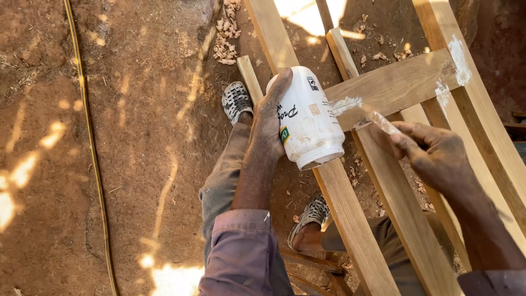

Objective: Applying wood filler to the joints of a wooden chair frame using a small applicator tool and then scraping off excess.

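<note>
**Q:** What items are counted in the head view?

**A:** One white plastic jar point(307, 118), one small spreading stick point(383, 123), and one wooden frame point(394, 85) are counted. On the frame, about four long rails and one cross rail are seen. White paste point(346, 104) is smeared on the cross rail at two places. Two feet in patterned shoes point(236, 100) are seen on the dirt ground point(137, 137), with one pile of wood chips point(226, 38) beyond them and one thin cord point(90, 148) lying along the ground at the left.

**Q:** How is the jar positioned and oriented?

**A:** The jar is held over a long rail, just left of the cross rail. Its long axis is tilted, with the base pointed up and away and the mouth pointed down toward the wearer.

**Q:** What is the state of each hand?

**A:** The left hand point(268, 126) is wrapped around the jar's side. The right hand point(433, 153) is pinched on the stick, whose tip is pointed at the paste on the cross rail.
</note>
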